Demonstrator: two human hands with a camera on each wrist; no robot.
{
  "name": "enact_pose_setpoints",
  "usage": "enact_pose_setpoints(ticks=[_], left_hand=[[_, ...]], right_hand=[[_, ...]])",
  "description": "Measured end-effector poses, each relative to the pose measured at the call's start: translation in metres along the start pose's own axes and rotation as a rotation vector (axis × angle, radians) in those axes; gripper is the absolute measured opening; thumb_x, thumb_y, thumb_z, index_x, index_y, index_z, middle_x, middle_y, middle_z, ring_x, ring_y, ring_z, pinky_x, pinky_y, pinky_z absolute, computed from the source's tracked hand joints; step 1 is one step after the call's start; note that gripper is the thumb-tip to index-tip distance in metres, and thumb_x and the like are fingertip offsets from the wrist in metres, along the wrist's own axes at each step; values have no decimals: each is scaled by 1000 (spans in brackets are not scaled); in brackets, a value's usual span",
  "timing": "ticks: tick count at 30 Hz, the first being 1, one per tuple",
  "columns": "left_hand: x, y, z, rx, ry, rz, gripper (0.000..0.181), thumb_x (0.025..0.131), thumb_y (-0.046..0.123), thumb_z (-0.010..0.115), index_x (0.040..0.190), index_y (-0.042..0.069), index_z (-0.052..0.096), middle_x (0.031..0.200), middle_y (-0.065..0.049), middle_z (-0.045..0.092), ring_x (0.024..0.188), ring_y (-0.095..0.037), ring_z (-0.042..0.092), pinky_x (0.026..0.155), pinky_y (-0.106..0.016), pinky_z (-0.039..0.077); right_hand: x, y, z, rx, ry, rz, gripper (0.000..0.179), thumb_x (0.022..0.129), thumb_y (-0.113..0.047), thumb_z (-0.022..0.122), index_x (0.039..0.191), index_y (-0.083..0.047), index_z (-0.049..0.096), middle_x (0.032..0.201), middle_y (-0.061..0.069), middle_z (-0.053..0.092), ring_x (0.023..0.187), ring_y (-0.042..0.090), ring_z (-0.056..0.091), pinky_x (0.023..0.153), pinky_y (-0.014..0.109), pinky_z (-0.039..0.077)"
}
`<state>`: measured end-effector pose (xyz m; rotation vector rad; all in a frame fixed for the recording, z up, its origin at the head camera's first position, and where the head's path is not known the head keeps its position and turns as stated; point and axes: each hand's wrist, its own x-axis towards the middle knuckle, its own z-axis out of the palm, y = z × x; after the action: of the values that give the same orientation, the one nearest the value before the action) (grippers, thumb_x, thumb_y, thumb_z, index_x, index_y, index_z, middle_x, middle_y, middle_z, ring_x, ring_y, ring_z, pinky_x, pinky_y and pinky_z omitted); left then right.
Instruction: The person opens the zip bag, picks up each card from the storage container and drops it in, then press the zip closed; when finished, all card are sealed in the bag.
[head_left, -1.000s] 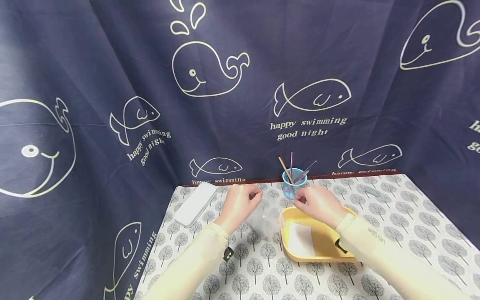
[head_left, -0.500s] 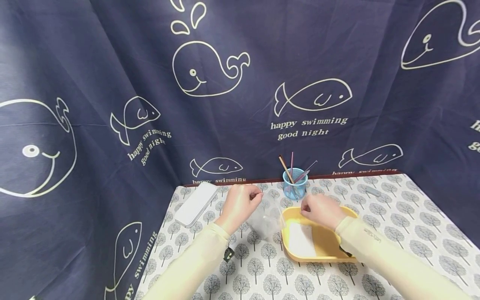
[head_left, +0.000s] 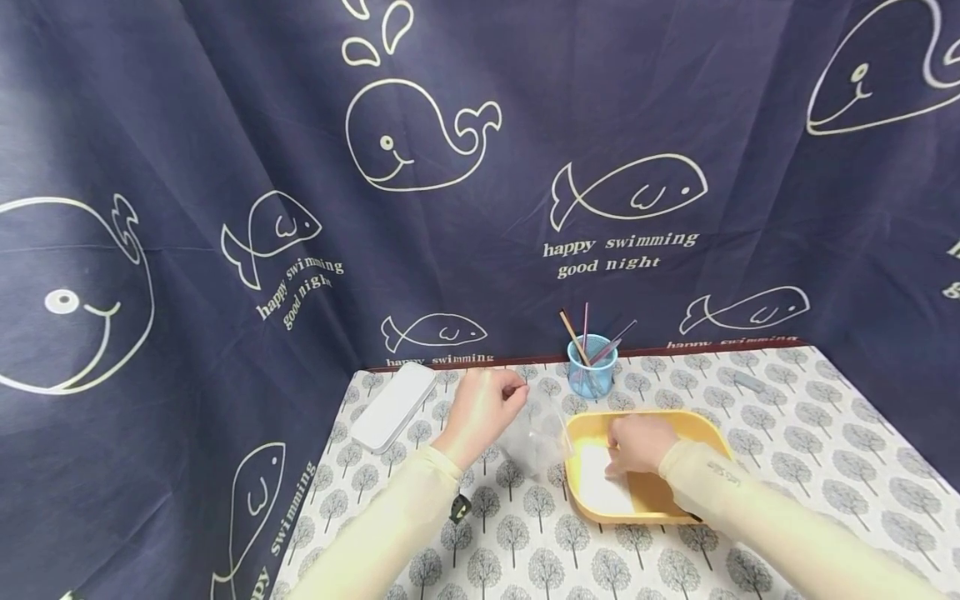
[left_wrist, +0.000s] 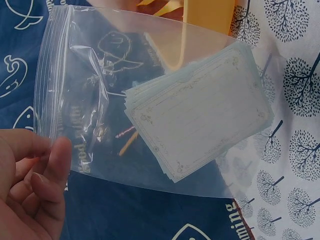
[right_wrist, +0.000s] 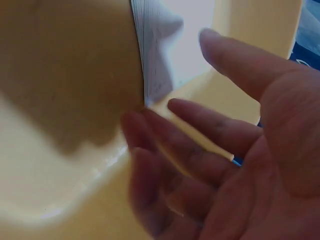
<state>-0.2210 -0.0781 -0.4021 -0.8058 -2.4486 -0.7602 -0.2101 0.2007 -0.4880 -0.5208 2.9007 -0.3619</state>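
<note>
My left hand (head_left: 483, 408) pinches a clear zip bag (left_wrist: 95, 150) near its zip end, raised beside the tray. Inside the bag, a stack of pale cards (left_wrist: 200, 115) with ornate printed borders shows through the plastic. My right hand (head_left: 641, 442) reaches down into the yellow tray (head_left: 652, 498), its fingers parted and nothing between them. In the right wrist view, the thumb and fingertips (right_wrist: 182, 105) are close to a stack of white cards (right_wrist: 160, 55) lying on the tray floor. That stack fills the tray's left side in the head view.
A light blue mesh pen cup (head_left: 592, 379) with several pencils stands behind the tray. At the back left lies a long white case (head_left: 393, 408). A small grey bar (head_left: 748, 382) lies at the back right. The navy curtain (head_left: 517, 275) hangs behind the table.
My right hand has moved from near the pen cup down into the tray, and its fingers have spread over the white cards. My left hand keeps holding the bag in place.
</note>
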Motion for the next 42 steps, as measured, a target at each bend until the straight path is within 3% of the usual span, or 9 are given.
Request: enact_pose_setpoints(ticks=[6, 9, 14, 22, 33, 37, 42], left_hand=[[2, 2, -1, -10, -10, 1, 14, 90, 9, 74, 81, 17, 81, 72, 10, 72, 59, 1, 56, 59, -17, 47], [1, 1, 0, -11, -8, -4, 13, 90, 10, 75, 82, 17, 81, 73, 10, 73, 60, 1, 57, 60, -17, 48], [0, 1, 1, -8, -16, -18, 10, 90, 11, 75, 83, 16, 81, 75, 8, 74, 62, 1, 59, 62, -18, 49], [0, 1, 0, 1, -13, -15, 13, 89, 11, 74, 80, 17, 79, 71, 11, 71, 59, 0, 56, 61, -19, 48], [0, 2, 0, 11, -1, 0, 13, 89, 10, 74, 79, 18, 79, 70, 11, 71, 58, 0, 55, 59, -19, 46], [0, 3, 0, 7, 10, 8, 14, 88, 9, 74, 79, 18, 79, 70, 12, 71, 58, 1, 55, 59, -19, 47], [0, 2, 0, -2, 3, -3, 13, 88, 8, 74, 80, 18, 79, 73, 11, 73, 60, 1, 57, 61, -19, 49]], right_hand=[[-5, -2, 1, -18, -10, 40, 45, 61, -35, 98, 75, -17, 60, 70, -6, 57, 66, 17, 53, 64, 41, 50], [-4, -1, 5, -54, 11, 25, 46, 59, -35, 99, 80, -16, 62, 72, -6, 57, 67, 17, 54, 65, 43, 52], [-3, -2, 10, -99, 44, -6, 47, 57, -30, 100, 74, -18, 58, 71, -7, 55, 66, 18, 54, 62, 43, 52], [-2, -4, 12, -162, 62, -34, 51, 56, -27, 101, 70, -19, 52, 68, -7, 55, 64, 18, 55, 62, 41, 53], [4, -1, 16, -214, 56, -37, 53, 56, -29, 101, 78, -16, 55, 74, -2, 59, 68, 22, 60, 65, 44, 57], [3, -1, 14, -175, 54, -32, 54, 55, -28, 101, 87, -12, 61, 75, -2, 60, 69, 24, 61, 65, 46, 57], [2, -1, 3, 4, 16, -30, 48, 59, -19, 98, 87, -13, 59, 71, -5, 55, 67, 19, 54, 66, 41, 52]])
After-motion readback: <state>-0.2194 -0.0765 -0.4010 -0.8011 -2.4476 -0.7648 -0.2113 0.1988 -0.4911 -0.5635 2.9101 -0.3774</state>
